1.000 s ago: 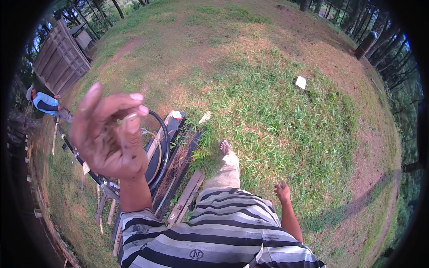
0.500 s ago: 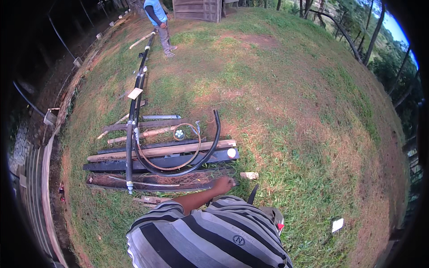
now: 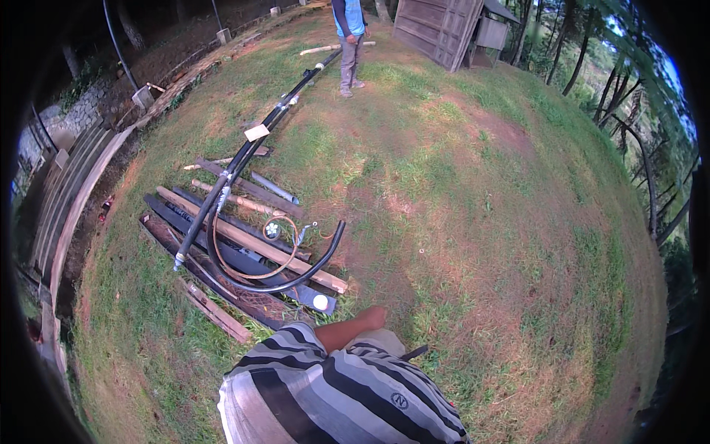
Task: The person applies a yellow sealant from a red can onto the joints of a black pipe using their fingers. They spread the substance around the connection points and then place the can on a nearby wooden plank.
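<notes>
My left hand (image 3: 373, 318) is curled closed over the grass, just in front of my striped shirt (image 3: 333, 392). What it holds, if anything, is too hidden to make out. My right hand is out of sight behind my body. A dark, narrow blade-like piece (image 3: 415, 353) sticks out past the shirt. Left of my left hand lies a white round object (image 3: 320, 302) on the end of a dark beam (image 3: 255, 260). A black pipe with a curved end (image 3: 325, 260) rests across wooden planks (image 3: 248, 237), along with a brown hose loop (image 3: 294, 243).
Farther off, a person (image 3: 350, 44) in a blue vest stands beside the long pipe. A small card (image 3: 257, 132) lies on that pipe. Short boards (image 3: 214, 311) lie on the near left. A wooden shed (image 3: 444, 33) stands at the back; steps (image 3: 74, 189) run along the left.
My view has swung left, so the planks and pipe appear turned. My left hand, near the planks' ends before, is now over grass. The small wood block near it is no longer visible.
</notes>
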